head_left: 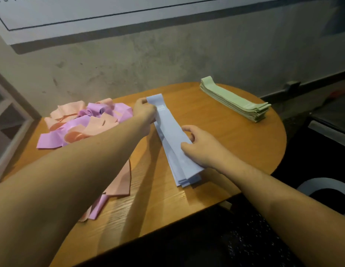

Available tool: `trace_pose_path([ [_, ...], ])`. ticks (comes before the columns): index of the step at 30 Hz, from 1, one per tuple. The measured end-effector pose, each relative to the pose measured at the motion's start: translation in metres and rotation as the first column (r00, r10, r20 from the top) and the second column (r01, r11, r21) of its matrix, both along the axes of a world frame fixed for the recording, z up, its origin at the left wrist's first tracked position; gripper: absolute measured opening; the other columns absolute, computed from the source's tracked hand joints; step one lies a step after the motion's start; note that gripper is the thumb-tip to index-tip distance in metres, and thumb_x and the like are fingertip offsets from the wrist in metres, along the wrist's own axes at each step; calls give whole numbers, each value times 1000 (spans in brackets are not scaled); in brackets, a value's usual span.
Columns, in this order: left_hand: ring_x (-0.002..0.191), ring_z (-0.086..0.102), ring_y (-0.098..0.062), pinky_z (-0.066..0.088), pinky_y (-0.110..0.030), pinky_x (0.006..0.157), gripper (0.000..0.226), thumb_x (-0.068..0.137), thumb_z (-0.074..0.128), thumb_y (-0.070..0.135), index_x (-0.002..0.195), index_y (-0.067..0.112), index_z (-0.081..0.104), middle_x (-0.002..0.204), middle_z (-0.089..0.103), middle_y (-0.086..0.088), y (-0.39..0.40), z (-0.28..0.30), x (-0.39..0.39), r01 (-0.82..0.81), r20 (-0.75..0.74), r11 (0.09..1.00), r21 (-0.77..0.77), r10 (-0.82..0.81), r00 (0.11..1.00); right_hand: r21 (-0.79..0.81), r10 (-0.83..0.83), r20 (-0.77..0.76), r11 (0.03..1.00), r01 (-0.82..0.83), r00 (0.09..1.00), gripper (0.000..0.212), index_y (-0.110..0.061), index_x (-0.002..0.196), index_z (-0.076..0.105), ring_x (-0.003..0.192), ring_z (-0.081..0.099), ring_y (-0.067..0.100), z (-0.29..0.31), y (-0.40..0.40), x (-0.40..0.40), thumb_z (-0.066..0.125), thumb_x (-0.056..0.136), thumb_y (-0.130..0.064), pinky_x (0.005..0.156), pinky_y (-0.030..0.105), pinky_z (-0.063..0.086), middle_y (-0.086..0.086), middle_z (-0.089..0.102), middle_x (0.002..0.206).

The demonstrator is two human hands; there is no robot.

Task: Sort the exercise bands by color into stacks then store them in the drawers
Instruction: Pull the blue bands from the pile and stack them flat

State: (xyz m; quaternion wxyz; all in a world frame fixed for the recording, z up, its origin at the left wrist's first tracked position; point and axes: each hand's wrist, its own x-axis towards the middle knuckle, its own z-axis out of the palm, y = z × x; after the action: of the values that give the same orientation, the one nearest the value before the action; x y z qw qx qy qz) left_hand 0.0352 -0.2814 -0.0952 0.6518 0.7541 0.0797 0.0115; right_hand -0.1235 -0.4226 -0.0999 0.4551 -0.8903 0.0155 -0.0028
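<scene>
Closest to me, a few pink and purple bands (117,182) trail out from under the person's left forearm at the near edge of the round wooden table (216,120). In the middle lies the blue stack (174,143), slanting away. The right hand (198,145) rests on its near half, fingers curled over the edge and holding the layers down. The left hand (145,112) pinches the far end of the top blue band, which is lifted slightly. These bands look thin, light and floppy, probably a bit clingy, so taking them at both ends seems the way to keep them flat. Farther left sits the unsorted pink and purple heap (85,122). At the far right, the green stack (235,101) lies neatly squared. I see no drawers for certain; a pale frame (11,122) stands at the left.
</scene>
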Motion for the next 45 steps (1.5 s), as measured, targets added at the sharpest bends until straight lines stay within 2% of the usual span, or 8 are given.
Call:
trace_pose_path([
  [10,66,53,-16,45,-26,52,34,99,57,17,132,21,50,100,60,-4,15,-36,14,58,20,953,298,-68,998,-308,149,-40,939,-154,988,45,-27,144,53,132,52,16,-19,8,12,51,100,-31,104,31,46,-4,55,145],
  [19,92,66,-19,60,-34,82,11,100,61,25,110,29,58,103,64,0,16,-37,19,80,37,934,347,-99,994,-588,227,44,793,-158,973,40,-48,137,54,105,63,15,-17,-11,-3,47,97,-53,71,26,33,-10,70,111],
  [24,78,65,-8,56,-23,64,9,98,64,28,107,29,64,96,65,6,10,-25,14,146,22,956,254,-157,987,-527,255,199,842,-116,946,41,-41,127,65,93,44,7,-42,-15,2,50,92,-55,77,25,29,-18,45,87],
  [28,78,64,-7,57,-26,68,13,94,70,29,106,31,65,101,67,3,7,-24,13,179,36,963,201,-190,981,-409,232,228,904,-123,946,55,-37,120,68,122,40,8,-55,-19,6,42,80,-64,97,28,24,-12,52,122],
  [32,112,54,-15,48,-25,87,49,96,68,23,142,26,51,133,52,1,7,-32,14,151,48,907,393,-184,982,-284,142,163,954,-91,976,54,-33,135,52,130,41,9,-50,-18,13,55,87,-58,110,34,33,-12,55,133],
  [37,107,63,-23,53,-29,78,45,101,49,17,146,22,46,145,50,-5,11,-40,3,44,76,922,385,-79,994,-93,31,58,995,-25,998,58,-31,144,43,133,46,12,-45,-22,34,64,92,-44,110,36,40,1,52,138],
  [40,134,49,-22,45,-41,109,46,103,44,16,149,20,42,152,45,-2,12,-43,-8,67,54,949,309,-88,995,-83,-2,-31,997,-1,1000,63,-33,148,39,133,46,16,-41,-18,60,61,91,-45,107,37,42,5,48,144],
  [45,132,45,-8,36,-21,101,50,98,43,4,147,15,44,147,51,-1,11,-52,-25,81,157,959,271,-127,979,-31,-14,-74,999,12,997,67,-26,149,40,131,51,23,-33,2,105,63,88,-38,105,40,46,7,51,147],
])
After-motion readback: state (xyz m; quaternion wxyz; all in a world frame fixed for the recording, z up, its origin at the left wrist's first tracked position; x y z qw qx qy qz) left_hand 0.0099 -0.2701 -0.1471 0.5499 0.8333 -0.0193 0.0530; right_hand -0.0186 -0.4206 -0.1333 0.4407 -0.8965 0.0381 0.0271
